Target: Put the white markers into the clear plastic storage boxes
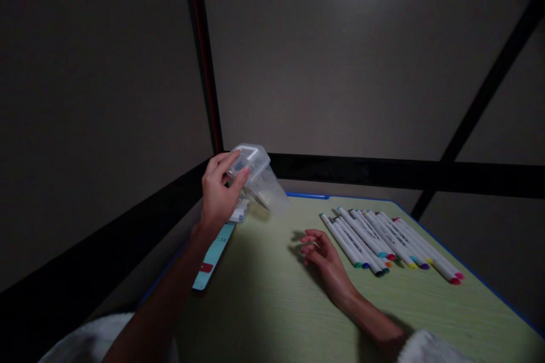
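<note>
My left hand (222, 184) grips a clear plastic box (269, 190) by its lidded end, fingers on one side and thumb on the other. The box is tilted above the far left part of the table, its body slanting down to the right. My right hand (320, 250) hovers low over the table with loosely curled fingers held apart and nothing in them. To its right lies a spread of white markers (370, 235) with coloured ends, several of them side by side and overlapping.
A phone (215, 258) with a lit screen lies beneath my left forearm. Behind the left wrist sits a small white item (239, 211), partly hidden. The pale green table (272, 306) has a blue edge, and grey wall panels (340, 68) with dark strips rise close behind it.
</note>
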A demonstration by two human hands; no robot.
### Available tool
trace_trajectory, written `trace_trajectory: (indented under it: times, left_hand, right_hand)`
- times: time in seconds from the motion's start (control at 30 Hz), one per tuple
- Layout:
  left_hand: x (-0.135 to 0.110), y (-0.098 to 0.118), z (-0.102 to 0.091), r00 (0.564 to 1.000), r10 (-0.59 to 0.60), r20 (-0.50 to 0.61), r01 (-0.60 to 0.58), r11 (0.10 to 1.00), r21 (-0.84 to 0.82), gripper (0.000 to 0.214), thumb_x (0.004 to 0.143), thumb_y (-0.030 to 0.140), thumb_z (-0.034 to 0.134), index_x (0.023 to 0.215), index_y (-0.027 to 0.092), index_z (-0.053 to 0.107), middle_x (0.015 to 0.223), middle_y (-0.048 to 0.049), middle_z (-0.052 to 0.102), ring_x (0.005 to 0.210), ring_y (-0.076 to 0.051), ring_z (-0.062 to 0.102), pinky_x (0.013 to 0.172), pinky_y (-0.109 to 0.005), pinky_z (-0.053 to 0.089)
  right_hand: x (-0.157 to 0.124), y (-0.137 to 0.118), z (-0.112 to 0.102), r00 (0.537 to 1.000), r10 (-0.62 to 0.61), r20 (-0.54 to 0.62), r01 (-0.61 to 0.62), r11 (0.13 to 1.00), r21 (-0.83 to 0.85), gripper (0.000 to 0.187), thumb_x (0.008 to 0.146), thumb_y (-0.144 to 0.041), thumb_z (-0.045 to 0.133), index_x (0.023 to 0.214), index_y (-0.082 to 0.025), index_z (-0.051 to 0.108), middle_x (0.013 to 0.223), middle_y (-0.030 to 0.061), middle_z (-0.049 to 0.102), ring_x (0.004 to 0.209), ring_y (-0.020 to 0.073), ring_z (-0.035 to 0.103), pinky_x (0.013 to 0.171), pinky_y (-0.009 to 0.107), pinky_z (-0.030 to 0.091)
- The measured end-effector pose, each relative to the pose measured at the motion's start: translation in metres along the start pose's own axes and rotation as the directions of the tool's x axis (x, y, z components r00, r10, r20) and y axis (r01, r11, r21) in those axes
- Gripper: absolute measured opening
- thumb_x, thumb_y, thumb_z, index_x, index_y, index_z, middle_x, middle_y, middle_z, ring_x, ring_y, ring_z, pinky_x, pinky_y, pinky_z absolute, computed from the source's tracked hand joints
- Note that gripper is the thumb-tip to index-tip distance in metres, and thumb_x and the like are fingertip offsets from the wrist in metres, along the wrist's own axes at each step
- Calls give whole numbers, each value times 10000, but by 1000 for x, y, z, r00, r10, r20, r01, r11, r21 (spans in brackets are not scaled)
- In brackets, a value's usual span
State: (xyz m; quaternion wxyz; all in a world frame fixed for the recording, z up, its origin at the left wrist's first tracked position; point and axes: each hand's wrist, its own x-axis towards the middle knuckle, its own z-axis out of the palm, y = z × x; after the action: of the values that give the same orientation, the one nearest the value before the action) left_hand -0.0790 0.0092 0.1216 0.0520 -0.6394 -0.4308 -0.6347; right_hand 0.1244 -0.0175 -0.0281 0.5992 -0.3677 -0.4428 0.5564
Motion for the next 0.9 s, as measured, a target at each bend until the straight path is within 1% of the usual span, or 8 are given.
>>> trace_trajectory:
  times: [0.13, 0.23, 0.4, 0.57, 0.63, 0.73, 0.83, 0.9]
  left_hand:
    - [-17, 1, 13, 989, -98, 106, 112, 984, -138, 395, 735, 384, 521, 1025, 131, 615, 1046, -104, 567, 999, -196, 521, 852, -337, 432]
    - [-27, -1, 22, 967, -187, 175, 226, 946, -234, 416, 741, 418, 505, 1015, 129, 624, 1064, -105, 584, 1010, -209, 525, 887, -345, 407]
    - [-43, -3, 33, 881, -341, 327, 453, 808, -377, 486, 717, 467, 523, 1062, 135, 604, 1141, -107, 573, 1058, -240, 513, 887, -348, 414]
    - [-52, -3, 36, 814, -451, 367, 579, 684, -444, 533, 717, 468, 530, 1127, 128, 553, 1235, -117, 509, 1136, -256, 457, 916, -348, 394]
    - [-56, -1, 39, 796, -482, 366, 605, 619, -501, 632, 707, 462, 548, 1243, 146, 435, 1273, -120, 470, 1138, -251, 457, 910, -337, 401]
    - [-71, 8, 47, 799, -450, 399, 598, 527, -604, 968, 611, 390, 663, 1375, 223, 93, 1340, -118, 381, 1136, -240, 463, 887, -323, 427]
    - [-100, 17, 60, 734, -403, 546, 678, 474, -562, 1108, 579, 299, 694, 1360, 286, -92, 1392, -114, 279, 1188, -242, 409, 911, -358, 415]
    - [-121, 21, 66, 686, -383, 618, 717, 500, -486, 1127, 580, 267, 698, 1357, 271, -119, 1394, -131, 262, 1209, -258, 380, 950, -392, 381]
  right_hand:
    - [1, -1, -3, 998, -53, -33, 57, 988, 145, 358, 661, -250, 621, 1005, -286, 527, 1057, 16, 536, 881, 181, 534, 748, 339, 424]
    - [0, -4, -3, 997, -80, 12, 75, 973, 220, 364, 674, -274, 615, 1030, -291, 542, 1116, 6, 535, 991, 202, 504, 854, 367, 384]
    - [-2, -8, 1, 993, -35, 115, 3, 964, 267, 320, 724, -359, 588, 1023, -246, 578, 1090, 36, 597, 1001, 241, 520, 878, 409, 375]
    - [-4, -10, 3, 993, 0, 121, -31, 966, 258, 344, 678, -362, 645, 992, -228, 599, 1078, 52, 619, 1006, 258, 533, 880, 418, 381]
    - [-4, -9, 3, 991, 0, 134, -36, 965, 261, 343, 670, -354, 655, 988, -238, 599, 1088, 49, 616, 1010, 254, 536, 874, 409, 389]
    - [-6, -8, 4, 988, 3, 155, -50, 952, 301, 325, 703, -354, 625, 1011, -259, 584, 1102, 41, 610, 998, 245, 548, 863, 411, 405]
    - [-8, -9, 5, 987, -12, 163, -45, 938, 343, 300, 729, -356, 597, 1015, -268, 577, 1089, 28, 615, 991, 227, 556, 883, 407, 403]
    - [-9, -10, 6, 986, -23, 163, -34, 941, 337, 298, 735, -377, 584, 1014, -274, 578, 1082, 25, 617, 998, 221, 556, 889, 404, 406]
